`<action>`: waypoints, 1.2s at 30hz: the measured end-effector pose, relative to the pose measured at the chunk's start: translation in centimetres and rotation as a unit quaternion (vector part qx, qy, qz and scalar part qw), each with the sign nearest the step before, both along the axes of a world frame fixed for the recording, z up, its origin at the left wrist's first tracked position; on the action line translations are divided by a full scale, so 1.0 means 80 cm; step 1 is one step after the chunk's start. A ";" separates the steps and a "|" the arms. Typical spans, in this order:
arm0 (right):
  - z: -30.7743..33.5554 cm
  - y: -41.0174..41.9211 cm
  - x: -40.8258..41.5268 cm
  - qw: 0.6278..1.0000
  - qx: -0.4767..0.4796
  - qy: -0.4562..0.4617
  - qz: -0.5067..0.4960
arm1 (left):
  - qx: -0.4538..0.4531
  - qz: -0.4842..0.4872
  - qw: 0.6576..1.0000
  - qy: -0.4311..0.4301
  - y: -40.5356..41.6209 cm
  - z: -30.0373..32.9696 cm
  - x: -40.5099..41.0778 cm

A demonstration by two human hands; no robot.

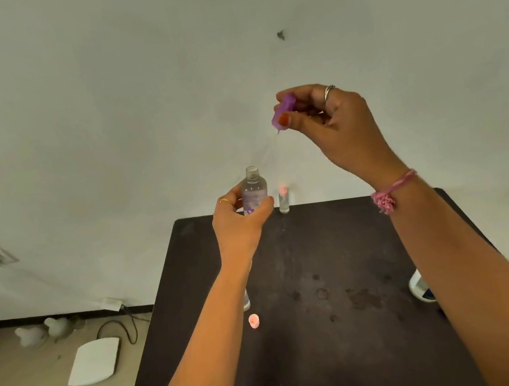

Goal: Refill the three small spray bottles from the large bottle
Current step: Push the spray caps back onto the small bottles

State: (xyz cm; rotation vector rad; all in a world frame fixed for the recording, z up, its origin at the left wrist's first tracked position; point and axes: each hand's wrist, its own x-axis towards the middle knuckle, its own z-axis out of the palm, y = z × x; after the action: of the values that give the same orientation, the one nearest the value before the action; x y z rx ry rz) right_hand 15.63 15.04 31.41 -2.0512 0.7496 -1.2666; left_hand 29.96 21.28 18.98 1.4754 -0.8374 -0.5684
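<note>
On the floor at far left: a white flat board (94,361), a black cable (125,326) and two pale rounded objects (43,332), too blurred to identify.

Further right, the left hand (240,223), raised over the far edge of the dark surface (329,328). Fingers (226,201) and thumb curled around the lower half of the large bottle (254,189), grasping it upright. Bottle clear, with a purple label, neck open at the top, no cap on it. A gold ring on one finger.

Under the left forearm, partly hidden, the lower part of a small clear bottle (246,302) on the surface. Just beside it, nearer to the camera, a pink cap (253,320) lying alone on the surface.

Just right of the large bottle, a small spray bottle (284,202) standing upright at the far edge of the surface, pink top on it.

Higher and to the right, the right hand (330,124), lifted well above the large bottle. Fingertips pinching the purple pump cap (283,113), with its thin clear tube (274,148) hanging down toward the open neck, not inside it. A silver ring on one finger, a pink thread bracelet (390,192) on the wrist.

At the right edge of the surface, a white and blue object (421,289), mostly hidden behind the right forearm.
</note>
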 end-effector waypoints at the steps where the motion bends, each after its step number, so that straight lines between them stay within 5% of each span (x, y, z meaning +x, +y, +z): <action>1: 0.009 0.002 0.002 1.000 -0.014 -0.002 0.006 | -0.007 0.002 1.000 0.000 0.000 0.008 0.000; 14: 0.075 0.014 0.022 0.993 -0.086 0.066 0.048 | -0.058 0.006 0.998 -0.010 0.006 0.067 0.000; 36: 0.077 0.012 0.037 0.990 0.003 0.135 0.028 | -0.104 0.018 0.994 -0.014 0.019 0.109 -0.010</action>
State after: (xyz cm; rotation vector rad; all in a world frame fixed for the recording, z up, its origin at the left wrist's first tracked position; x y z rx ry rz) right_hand 18.59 16.02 37.55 -2.2503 0.8079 -0.9654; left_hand 29.16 22.76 27.71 1.3071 -0.8646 -0.4208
